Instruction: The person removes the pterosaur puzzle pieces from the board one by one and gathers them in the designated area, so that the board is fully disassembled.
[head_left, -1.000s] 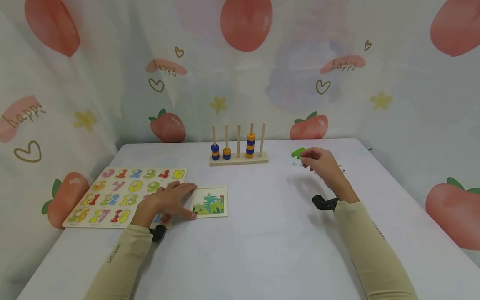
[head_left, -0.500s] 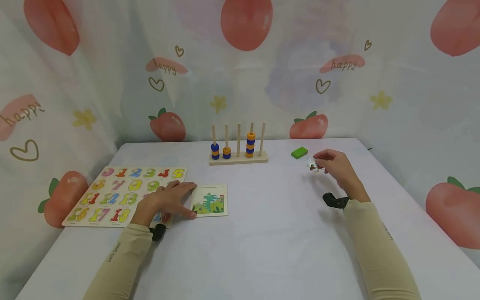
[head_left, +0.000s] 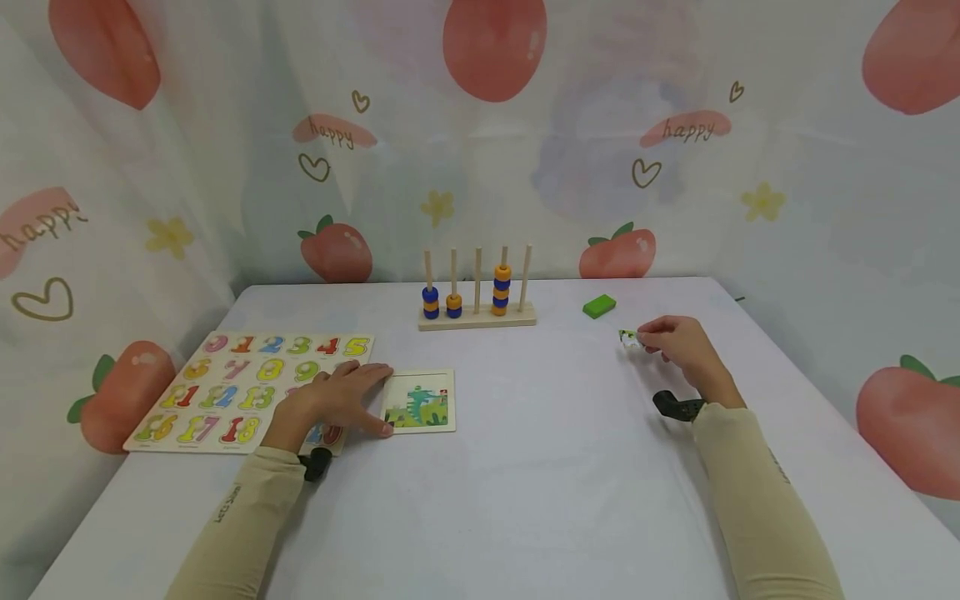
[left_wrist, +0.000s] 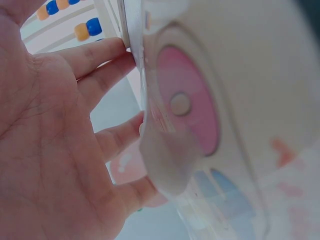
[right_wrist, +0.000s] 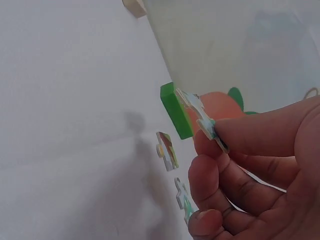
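Note:
My right hand (head_left: 682, 346) pinches a jigsaw piece (right_wrist: 202, 115) between thumb and index finger, over the right part of the table. Two more jigsaw pieces show below it in the right wrist view: one brown and green piece (right_wrist: 167, 151) and one pale teal piece (right_wrist: 183, 197), partly behind the fingers. My left hand (head_left: 330, 406) lies with thumb and fingers spread over the edge of the number board (head_left: 247, 404). Its thumb and index fingertips are at the left edge of a framed dinosaur puzzle (head_left: 418, 404), which rests flat on the table.
A green block (head_left: 599, 306) lies at the back right, beyond my right hand. A wooden peg counter (head_left: 477, 318) with blue and orange beads stands at the table's back. A fruit-printed curtain (head_left: 480, 167) surrounds the white table (head_left: 517, 500).
My right hand has moved from beside the green block to the right and slightly nearer, uncovering the block and still pinching a jigsaw piece. My left hand has stayed in place.

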